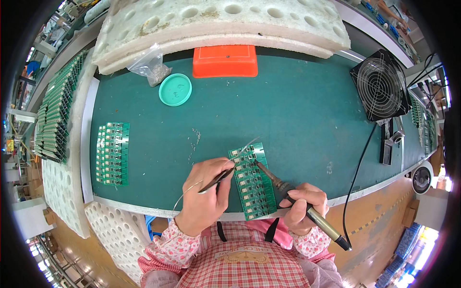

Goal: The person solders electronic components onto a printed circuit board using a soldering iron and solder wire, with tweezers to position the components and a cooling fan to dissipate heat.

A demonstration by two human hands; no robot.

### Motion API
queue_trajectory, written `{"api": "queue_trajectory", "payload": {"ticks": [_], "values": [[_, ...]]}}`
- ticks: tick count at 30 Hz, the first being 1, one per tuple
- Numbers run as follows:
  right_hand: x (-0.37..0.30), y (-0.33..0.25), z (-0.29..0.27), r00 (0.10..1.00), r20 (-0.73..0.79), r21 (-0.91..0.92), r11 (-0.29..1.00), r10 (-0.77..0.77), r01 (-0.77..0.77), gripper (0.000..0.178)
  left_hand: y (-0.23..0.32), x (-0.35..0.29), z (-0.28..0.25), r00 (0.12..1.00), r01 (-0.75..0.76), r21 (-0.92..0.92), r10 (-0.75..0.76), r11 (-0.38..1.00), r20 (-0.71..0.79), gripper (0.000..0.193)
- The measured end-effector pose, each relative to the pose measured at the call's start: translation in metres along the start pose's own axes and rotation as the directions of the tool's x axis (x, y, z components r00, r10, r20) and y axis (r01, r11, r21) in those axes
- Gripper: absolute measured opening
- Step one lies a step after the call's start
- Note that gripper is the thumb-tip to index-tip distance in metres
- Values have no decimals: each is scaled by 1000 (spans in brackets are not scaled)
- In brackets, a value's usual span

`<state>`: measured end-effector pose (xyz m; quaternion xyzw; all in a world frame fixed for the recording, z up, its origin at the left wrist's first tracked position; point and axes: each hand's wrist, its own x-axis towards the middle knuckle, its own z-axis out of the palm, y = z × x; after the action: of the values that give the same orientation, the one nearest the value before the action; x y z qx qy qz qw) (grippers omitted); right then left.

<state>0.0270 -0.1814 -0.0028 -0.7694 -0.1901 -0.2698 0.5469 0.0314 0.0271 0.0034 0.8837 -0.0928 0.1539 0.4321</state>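
A green circuit board panel [255,194] with rows of small parts lies on the bench in front of me, slightly tilted. My left hand [202,194] is closed around dark tweezers [217,180] at the panel's left edge. Thin solder wire [188,190] loops past the same hand, and its free end sticks out over the panel's upper rows. In my right hand [306,206] is a soldering iron [283,186], gripped like a pen. Its tip is at the upper right of the panel; whether it touches a joint, I cannot tell.
More panels [113,153] lie at the left, beside a densely filled rack of boards [60,108]. At the back are a green lid [175,90], a plastic bag [152,69], a red box [224,61] and white foam [221,29]. A fan [382,85] and iron cord [357,175] are right.
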Motion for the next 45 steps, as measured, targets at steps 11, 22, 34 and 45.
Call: {"api": "queue_trajectory", "payload": {"ticks": [11,22,34,45], "values": [[-5,2,1,1000,-30,33,999,9,-8,23,-13,-19,-34,993,108,109,-101,988,-68,13],[-7,3,0,1000,-25,14,1000,2,-2,23,-12,-22,-30,997,63,127,-57,990,-52,12],[-7,4,-1,1000,-6,3,1000,-12,12,24,-12,-21,-29,999,18,162,-10,987,-47,14],[-8,4,1,999,-31,17,1000,-13,14,24,-11,-20,-29,999,15,172,-8,985,-39,14]]}}
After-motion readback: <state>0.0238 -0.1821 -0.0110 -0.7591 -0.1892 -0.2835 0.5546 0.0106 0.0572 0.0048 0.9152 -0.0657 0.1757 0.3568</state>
